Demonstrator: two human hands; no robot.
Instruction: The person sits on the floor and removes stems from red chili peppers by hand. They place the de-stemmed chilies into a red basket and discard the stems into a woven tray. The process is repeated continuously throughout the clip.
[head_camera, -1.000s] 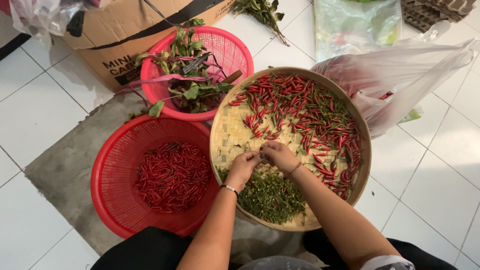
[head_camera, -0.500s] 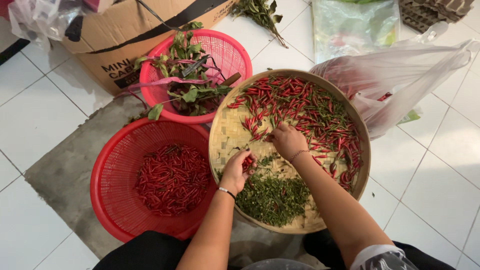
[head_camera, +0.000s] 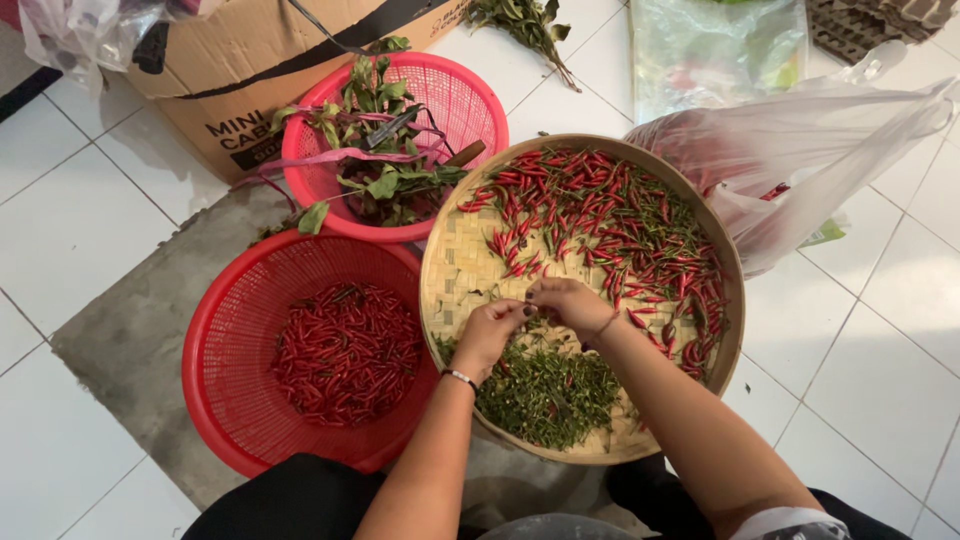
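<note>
A round woven bamboo tray (head_camera: 455, 265) holds a spread of red chilies (head_camera: 620, 230) with green stems on its far and right side. A heap of plucked green stems (head_camera: 545, 390) lies on its near side. My left hand (head_camera: 488, 335) and my right hand (head_camera: 572, 305) meet over the middle of the tray. Their fingertips pinch together on one small chili, which they mostly hide. A thin bracelet circles my left wrist.
A red mesh basket (head_camera: 230, 390) of stemless red chilies (head_camera: 345, 350) sits left of the tray. Behind it are a pink basket (head_camera: 470, 100) of leafy scraps and a cardboard box (head_camera: 250, 60). A clear plastic bag (head_camera: 800, 150) of chilies lies at the right on the white tiles.
My left hand has come back from the tray's left edge and my right hand has drawn back from the chili pile. Both now meet at the middle of the tray.
</note>
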